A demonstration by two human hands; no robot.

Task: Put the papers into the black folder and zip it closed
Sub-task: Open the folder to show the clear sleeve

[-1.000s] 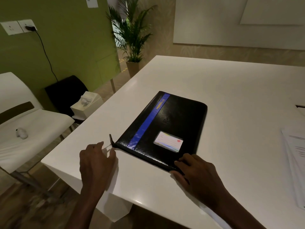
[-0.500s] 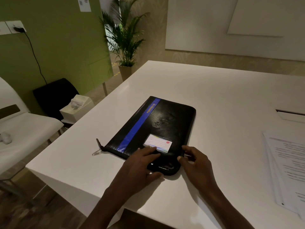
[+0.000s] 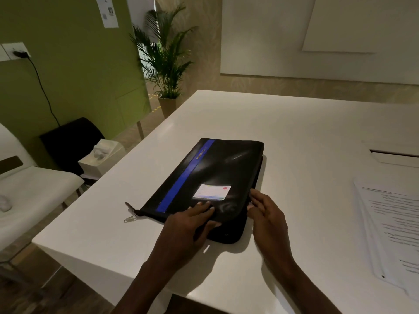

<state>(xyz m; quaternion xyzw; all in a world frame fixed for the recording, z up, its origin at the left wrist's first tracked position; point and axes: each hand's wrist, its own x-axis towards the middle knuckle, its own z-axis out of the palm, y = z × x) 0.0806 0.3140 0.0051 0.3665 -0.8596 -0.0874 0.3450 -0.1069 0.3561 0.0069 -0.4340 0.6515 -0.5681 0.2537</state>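
Observation:
The black folder (image 3: 217, 168), with a blue stripe and a small card window, lies flat on the white table (image 3: 294, 132). Its near right corner is unzipped and the top cover is raised a little there. My left hand (image 3: 188, 230) pinches that corner, fingers on top and thumb under the cover's edge. My right hand (image 3: 267, 214) lies at the folder's right edge with straight fingers touching the cover's rim. The zipper pull (image 3: 130, 215) sticks out at the near left corner. The printed papers (image 3: 394, 223) lie in a stack at the table's right side, away from both hands.
A rectangular cable slot (image 3: 394, 155) is set in the table beyond the papers. Left of the table stand a white chair (image 3: 34, 191), a black chair and a tissue box (image 3: 102, 155). A potted palm (image 3: 165, 60) stands by the green wall.
My left hand moved from the table's left corner onto the folder's near right corner and took hold of the cover. The cover there has lifted slightly. My right hand shifted to the right edge.

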